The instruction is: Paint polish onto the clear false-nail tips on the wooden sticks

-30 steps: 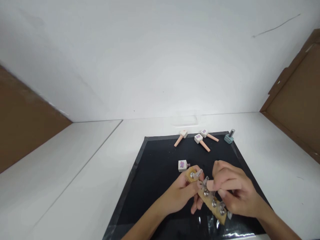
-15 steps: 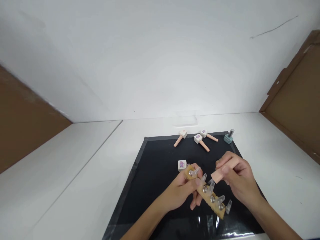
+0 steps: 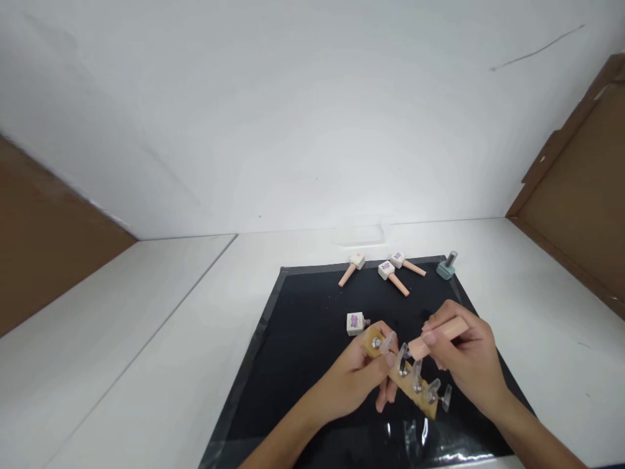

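My left hand (image 3: pixel 359 374) is closed around a yellowish nail tip stand (image 3: pixel 413 385), holding it at a slant above the black mat. Several clear false nail tips (image 3: pixel 431 391) stick up from round metal knobs along the bar. Between the thumb and fingers of my right hand (image 3: pixel 469 358) is a peach nail polish brush cap (image 3: pixel 446 333). Its lower end is close to the second nail tip from the left; whether the bristles touch it is too small to tell. An uncapped white nail polish bottle (image 3: pixel 355 323) with a purple design lies just beyond my left hand.
Two purple-marked white polish bottles with peach caps (image 3: pixel 387 269) (image 3: pixel 398 259) and another white bottle (image 3: pixel 357 260) lie at the back of the black mat (image 3: pixel 288 339). A teal bottle (image 3: pixel 445 269) stands at its back right corner. Brown cardboard (image 3: pixel 576 189) borders the right side.
My right hand has shifted the brush cap slightly left, toward the second nail tip. The stand has turned and risen a little in my left hand.
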`<state>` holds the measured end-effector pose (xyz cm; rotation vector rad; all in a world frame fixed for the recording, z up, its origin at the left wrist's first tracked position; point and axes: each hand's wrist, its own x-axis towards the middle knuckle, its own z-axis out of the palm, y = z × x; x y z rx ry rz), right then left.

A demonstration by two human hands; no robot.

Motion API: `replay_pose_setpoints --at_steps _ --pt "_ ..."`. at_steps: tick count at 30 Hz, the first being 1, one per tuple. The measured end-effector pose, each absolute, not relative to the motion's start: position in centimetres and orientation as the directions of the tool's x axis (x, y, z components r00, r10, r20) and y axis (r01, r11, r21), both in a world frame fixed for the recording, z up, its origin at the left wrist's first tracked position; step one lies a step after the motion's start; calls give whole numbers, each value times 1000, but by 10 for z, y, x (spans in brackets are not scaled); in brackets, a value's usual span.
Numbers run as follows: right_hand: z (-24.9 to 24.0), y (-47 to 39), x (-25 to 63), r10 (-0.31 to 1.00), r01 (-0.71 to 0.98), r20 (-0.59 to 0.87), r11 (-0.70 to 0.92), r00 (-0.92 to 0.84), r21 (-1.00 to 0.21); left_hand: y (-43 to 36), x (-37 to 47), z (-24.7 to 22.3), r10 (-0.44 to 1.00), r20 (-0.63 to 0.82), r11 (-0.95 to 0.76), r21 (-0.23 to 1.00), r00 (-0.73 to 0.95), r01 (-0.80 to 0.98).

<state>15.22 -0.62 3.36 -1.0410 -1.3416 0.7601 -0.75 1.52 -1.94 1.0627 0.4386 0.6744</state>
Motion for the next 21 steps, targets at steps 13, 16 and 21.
replay_pose_setpoints --at_steps 13,16,21 --pt "23 -5 164 833 112 488 475 263 -873 12 -7 -13 742 -75 261 948 666 -184" --pt "19 -5 168 838 6 471 488 275 -873 13 -7 -15 733 -58 270 939 678 -212" --pt "28 -4 161 800 144 584 567 140 -811 13 -8 -15 724 -39 264 938 688 -224"
